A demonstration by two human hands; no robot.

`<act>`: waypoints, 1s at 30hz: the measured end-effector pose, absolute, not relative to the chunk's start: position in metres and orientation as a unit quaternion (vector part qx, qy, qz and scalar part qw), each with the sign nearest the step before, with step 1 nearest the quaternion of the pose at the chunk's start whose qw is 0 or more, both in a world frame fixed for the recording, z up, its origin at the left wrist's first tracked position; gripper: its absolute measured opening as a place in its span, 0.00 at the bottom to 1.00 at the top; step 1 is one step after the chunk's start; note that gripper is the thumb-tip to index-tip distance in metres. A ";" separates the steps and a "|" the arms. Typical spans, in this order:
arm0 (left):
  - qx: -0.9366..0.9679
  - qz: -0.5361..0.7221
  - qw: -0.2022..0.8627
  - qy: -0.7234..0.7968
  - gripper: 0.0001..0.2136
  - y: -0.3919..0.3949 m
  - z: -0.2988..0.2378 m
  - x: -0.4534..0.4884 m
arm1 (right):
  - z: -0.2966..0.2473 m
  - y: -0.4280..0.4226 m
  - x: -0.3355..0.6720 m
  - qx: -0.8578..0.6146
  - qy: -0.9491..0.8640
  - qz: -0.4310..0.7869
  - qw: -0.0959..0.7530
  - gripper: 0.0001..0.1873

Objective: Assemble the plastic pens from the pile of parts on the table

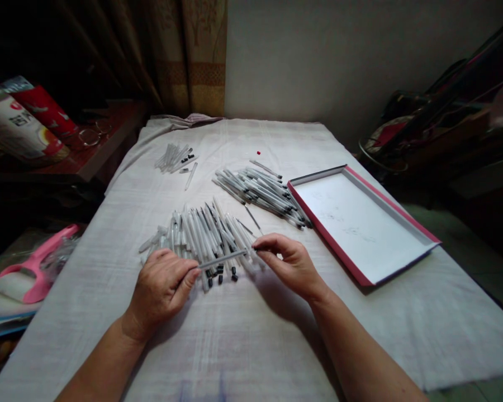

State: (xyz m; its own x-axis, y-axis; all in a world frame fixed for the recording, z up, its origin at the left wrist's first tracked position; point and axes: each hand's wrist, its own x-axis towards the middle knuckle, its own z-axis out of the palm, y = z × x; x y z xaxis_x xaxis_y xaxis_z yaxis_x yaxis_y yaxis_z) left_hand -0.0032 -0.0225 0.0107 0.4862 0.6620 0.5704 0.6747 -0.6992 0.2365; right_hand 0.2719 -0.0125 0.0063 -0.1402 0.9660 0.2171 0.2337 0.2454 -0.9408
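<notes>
My left hand (163, 287) is closed around one end of a clear pen barrel (222, 259), which lies level above the table. My right hand (287, 262) pinches at the barrel's other end; what its fingertips hold there is too small to make out. Just beyond both hands lies a heap of clear pen tubes with black tips (205, 234). A second heap of assembled pens (262, 190) lies farther back, to the right.
A white cloth (243, 335) covers the table. A shallow red-edged box lid (402, 223) lies at the right. A small pile of pen parts (174, 158) sits far left. A tiny red bit (259, 152) lies near the back. Clutter stands at both sides.
</notes>
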 end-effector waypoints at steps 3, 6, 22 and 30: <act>-0.859 -0.328 0.011 -0.393 0.08 -0.023 0.012 -0.006 | 0.003 -0.009 0.279 -0.497 -0.635 0.352 0.475 0.07; -0.857 -0.326 0.012 -0.399 0.07 -0.023 0.010 -0.006 | -0.006 -0.005 0.280 -0.545 -0.653 0.277 0.447 0.07; -0.862 -0.297 -0.004 -0.410 0.08 -0.020 0.004 -0.009 | -0.004 -0.004 0.276 -0.520 -0.517 0.474 0.487 0.12; -0.854 -0.316 0.012 -0.412 0.07 -0.017 0.003 -0.019 | 0.003 0.003 0.286 -0.547 -0.410 0.495 0.536 0.15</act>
